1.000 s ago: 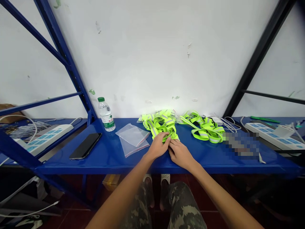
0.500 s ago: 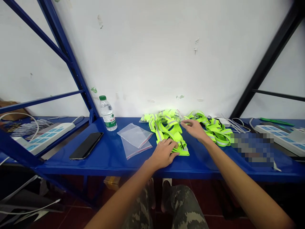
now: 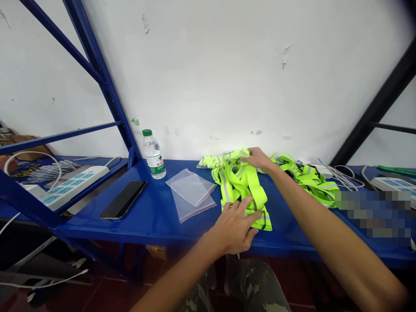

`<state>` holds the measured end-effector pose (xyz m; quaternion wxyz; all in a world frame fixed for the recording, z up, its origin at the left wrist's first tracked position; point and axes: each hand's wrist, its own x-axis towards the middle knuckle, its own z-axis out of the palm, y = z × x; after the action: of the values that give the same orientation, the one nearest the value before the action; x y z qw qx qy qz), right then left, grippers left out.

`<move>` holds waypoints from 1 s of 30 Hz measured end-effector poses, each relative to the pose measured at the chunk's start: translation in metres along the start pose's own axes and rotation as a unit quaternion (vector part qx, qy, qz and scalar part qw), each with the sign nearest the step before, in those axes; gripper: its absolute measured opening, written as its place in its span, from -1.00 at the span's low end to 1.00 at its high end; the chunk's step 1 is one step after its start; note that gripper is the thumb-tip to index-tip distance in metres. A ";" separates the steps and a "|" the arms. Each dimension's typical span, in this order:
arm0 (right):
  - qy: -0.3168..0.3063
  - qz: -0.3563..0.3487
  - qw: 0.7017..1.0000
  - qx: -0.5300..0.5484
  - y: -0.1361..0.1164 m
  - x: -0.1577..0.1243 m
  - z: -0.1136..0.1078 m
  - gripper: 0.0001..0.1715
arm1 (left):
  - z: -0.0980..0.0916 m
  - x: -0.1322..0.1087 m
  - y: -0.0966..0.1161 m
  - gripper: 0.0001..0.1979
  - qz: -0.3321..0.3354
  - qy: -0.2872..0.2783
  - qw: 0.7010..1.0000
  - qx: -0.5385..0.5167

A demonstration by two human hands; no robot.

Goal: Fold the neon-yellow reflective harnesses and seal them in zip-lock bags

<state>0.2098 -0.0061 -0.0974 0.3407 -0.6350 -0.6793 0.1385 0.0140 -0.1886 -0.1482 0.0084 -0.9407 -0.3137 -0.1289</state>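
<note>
Lying along the blue worktop (image 3: pixel 152 208), from the left, are a white power strip (image 3: pixel 76 182), a black phone (image 3: pixel 123 199) face up, and a plastic water bottle (image 3: pixel 153 156) standing upright against the wall side. Next come two clear zip bags (image 3: pixel 191 193), one overlapping the other. Just beside them, the left hand (image 3: pixel 232 229) sits on the near end of a neon yellow reflective vest (image 3: pixel 242 186), its fingers spread wide across the straps. The vest lies in loose folds at the middle of the worktop, with its grey stripes showing. The right hand (image 3: pixel 256 158) reaches over its far end, fingers bunched on the top strap; whether they pinch it, I cannot tell. Further right, a second tangled vest (image 3: pixel 308 180) lies touching a bundle of white cables (image 3: pixel 344 177), and a blurred patch (image 3: pixel 373 214) covers the worktop's right end, near another power strip (image 3: pixel 390 184).
</note>
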 end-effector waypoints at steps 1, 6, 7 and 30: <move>0.036 0.003 0.996 0.085 -0.001 0.004 -0.005 -0.81 | 0.002 -0.002 0.000 -0.50 0.003 0.005 1.000 -0.004; 0.115 -0.001 0.937 0.329 -0.002 0.019 -0.007 -0.72 | 0.007 -0.006 0.000 -0.50 0.013 0.016 1.000 -0.008; 0.128 0.001 0.933 0.337 0.000 0.020 -0.003 -0.68 | 0.008 -0.007 0.000 -0.50 0.013 0.019 1.000 -0.006; 0.146 -0.080 0.984 -0.058 -0.012 -0.018 0.027 -0.68 | 0.012 -0.003 0.004 -0.48 -0.003 0.027 1.000 0.005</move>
<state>0.1828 -0.0183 -0.1144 0.4093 -0.6107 -0.6775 -0.0231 0.0169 -0.1927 -0.1601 0.0214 -0.9359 -0.3170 -0.1522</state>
